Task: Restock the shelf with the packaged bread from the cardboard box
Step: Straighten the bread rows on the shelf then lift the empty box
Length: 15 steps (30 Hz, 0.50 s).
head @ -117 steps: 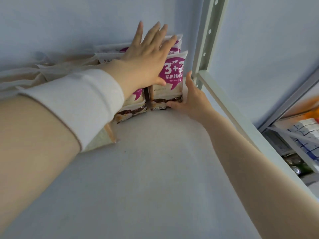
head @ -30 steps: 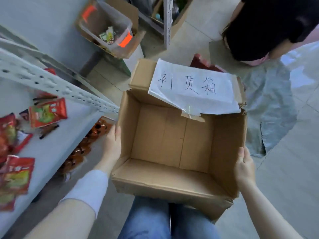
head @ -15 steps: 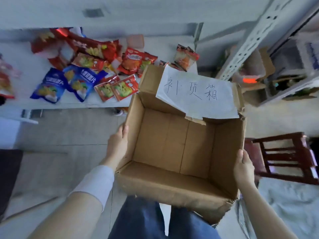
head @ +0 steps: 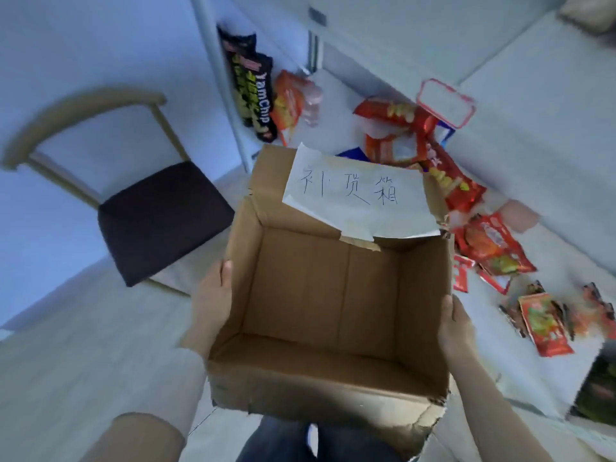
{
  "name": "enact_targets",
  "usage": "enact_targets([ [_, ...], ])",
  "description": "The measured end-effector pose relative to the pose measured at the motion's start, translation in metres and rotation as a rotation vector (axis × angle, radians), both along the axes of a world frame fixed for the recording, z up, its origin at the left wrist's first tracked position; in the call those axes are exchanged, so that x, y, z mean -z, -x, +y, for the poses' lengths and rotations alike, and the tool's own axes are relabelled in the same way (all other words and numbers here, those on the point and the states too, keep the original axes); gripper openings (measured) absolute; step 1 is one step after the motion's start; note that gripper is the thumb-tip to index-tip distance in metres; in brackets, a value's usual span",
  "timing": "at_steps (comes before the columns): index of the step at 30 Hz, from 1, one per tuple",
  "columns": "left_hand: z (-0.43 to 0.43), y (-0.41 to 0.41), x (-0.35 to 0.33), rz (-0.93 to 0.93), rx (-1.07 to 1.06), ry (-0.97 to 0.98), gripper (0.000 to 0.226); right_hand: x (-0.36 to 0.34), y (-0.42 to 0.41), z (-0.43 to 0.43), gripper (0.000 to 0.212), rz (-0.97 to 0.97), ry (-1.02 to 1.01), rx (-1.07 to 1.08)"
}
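Observation:
I hold an open brown cardboard box (head: 330, 295) in front of me, above my legs. Nothing lies inside it. A white paper sheet (head: 360, 195) with handwritten characters is taped to its far flap. My left hand (head: 213, 295) grips the box's left wall, thumb over the rim. My right hand (head: 455, 323) grips the right wall. No packaged bread is in view.
A white shelf board (head: 533, 145) at right carries several red snack packets (head: 493, 241) and a clear lidded container (head: 445, 101). Black chip bags (head: 251, 88) lean by a shelf post. A wooden chair with a dark seat (head: 156, 218) stands at left.
The view has swung left with the box still held in both hands: the snack shelf has shifted to the right and a dark-seated chair has come into view at left.

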State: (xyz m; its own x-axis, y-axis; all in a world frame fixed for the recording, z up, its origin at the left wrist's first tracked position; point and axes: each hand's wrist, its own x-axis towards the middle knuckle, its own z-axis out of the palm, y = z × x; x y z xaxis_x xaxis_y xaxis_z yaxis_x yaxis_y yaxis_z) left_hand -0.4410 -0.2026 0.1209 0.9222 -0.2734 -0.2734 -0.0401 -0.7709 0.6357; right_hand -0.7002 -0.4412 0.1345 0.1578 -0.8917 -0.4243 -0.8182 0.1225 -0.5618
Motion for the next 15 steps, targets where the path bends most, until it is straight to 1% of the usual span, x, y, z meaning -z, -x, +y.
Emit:
enact_targets([
  [7,0.071,-0.091,-0.027,-0.098,-0.403,-0.015,0.046,-0.013,-0.213,-0.021,0.042,-0.156,0.012,-0.466],
  [10,0.103,-0.122,-0.033,-0.163,-0.543,0.013,0.041,-0.017,-0.298,-0.009,0.041,-0.227,0.017,-0.609],
  [12,0.121,-0.143,-0.035,-0.173,-0.626,0.010,0.041,-0.021,-0.349,0.004,0.042,-0.273,0.012,-0.689],
  [15,0.145,-0.184,-0.032,-0.173,-0.740,0.018,0.043,-0.018,-0.421,0.025,0.043,-0.283,0.007,-0.781],
])
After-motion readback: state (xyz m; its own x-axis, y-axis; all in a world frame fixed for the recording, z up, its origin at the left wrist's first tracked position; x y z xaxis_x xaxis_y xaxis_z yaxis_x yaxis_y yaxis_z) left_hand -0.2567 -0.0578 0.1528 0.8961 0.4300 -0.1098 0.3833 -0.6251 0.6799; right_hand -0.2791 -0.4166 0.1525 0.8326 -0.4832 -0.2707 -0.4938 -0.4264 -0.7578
